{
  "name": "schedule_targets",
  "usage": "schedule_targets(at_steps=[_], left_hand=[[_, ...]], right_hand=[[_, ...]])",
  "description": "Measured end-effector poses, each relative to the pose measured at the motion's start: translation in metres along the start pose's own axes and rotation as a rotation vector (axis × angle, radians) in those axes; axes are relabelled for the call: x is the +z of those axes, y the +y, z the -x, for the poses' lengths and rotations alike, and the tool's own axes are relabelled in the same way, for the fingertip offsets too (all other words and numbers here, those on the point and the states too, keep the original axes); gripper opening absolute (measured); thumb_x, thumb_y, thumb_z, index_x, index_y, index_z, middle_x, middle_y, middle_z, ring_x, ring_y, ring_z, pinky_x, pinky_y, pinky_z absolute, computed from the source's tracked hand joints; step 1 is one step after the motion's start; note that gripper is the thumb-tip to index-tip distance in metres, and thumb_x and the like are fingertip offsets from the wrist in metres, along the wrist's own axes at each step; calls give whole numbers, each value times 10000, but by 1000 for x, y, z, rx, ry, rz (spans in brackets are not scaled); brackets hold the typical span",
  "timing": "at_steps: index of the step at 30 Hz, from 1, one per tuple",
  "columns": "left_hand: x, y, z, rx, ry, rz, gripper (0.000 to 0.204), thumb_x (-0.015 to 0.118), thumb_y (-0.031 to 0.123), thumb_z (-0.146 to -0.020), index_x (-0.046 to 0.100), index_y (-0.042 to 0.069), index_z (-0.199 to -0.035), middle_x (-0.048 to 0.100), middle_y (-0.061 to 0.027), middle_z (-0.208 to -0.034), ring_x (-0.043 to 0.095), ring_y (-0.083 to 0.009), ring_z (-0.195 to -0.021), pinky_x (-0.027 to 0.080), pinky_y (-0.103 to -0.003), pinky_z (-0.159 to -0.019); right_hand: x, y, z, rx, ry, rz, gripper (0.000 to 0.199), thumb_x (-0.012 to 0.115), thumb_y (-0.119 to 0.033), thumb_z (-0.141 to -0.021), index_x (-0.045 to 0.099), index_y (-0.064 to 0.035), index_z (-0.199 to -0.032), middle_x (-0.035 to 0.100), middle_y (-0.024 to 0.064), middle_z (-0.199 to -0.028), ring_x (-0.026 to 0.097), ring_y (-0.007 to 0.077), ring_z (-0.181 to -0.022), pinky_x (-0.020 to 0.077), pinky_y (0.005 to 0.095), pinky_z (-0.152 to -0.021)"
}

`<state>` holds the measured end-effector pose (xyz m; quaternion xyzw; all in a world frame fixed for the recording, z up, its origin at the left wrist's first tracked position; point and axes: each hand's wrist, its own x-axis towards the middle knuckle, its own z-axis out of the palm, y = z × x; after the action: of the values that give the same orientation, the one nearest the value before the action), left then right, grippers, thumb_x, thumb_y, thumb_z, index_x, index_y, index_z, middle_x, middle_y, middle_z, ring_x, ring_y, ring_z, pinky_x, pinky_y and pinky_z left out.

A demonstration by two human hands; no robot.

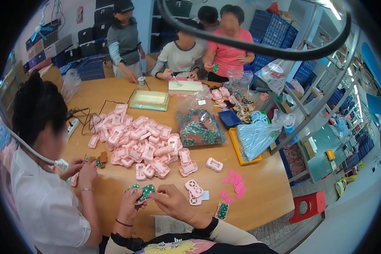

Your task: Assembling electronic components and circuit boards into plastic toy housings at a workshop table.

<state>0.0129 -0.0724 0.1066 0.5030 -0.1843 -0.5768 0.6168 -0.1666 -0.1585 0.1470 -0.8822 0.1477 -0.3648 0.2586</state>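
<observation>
Near the table's front edge, my left hand (131,204) grips a pink plastic shell with green circuit boards (147,191) in it. My right hand (173,202) is closed, its thumb and fingertips pinched at the right edge of the boards; whatever they hold is hidden. To the right of my hands lie white-pink face plates (194,190) with round cut-outs, partly over a small pale slip (205,195). A pink shell with a green board (222,210) in it rests by my right forearm. Pink rubber button pads (237,183) are scattered beyond it.
A large heap of pink shells (135,139) covers the table's middle, beside a clear bag of green boards (199,127). A yellow tray (243,148) holds pale blue sticks. A co-worker (51,178) works close on my left; several people are across the table. A red stool (307,207) stands right.
</observation>
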Motion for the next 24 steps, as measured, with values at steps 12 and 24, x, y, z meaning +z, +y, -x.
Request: schedule_targets(at_steps=[12, 24], left_hand=[[5, -7, -4, -3, 5, -64, 173, 577, 195, -870, 574, 23, -889, 623, -73, -731, 588, -131, -529, 458, -219, -424], [2, -17, -1, -114, -18, 138, 154, 562, 177, -879, 553, 27, -912, 614, -83, -735, 583, -155, -541, 453, -232, -427]], right_hand=[[16, 12, 16, -21, -18, 54, 286, 637, -41, -733, 605, -77, -1015, 544, 92, -1040, 540, 270, -952, 443, 361, -804], [21, 21, 25, -98, 40, 60, 275, 673, -84, -723, 620, -94, -993, 584, 54, -964, 567, 232, -900, 455, 346, -759]])
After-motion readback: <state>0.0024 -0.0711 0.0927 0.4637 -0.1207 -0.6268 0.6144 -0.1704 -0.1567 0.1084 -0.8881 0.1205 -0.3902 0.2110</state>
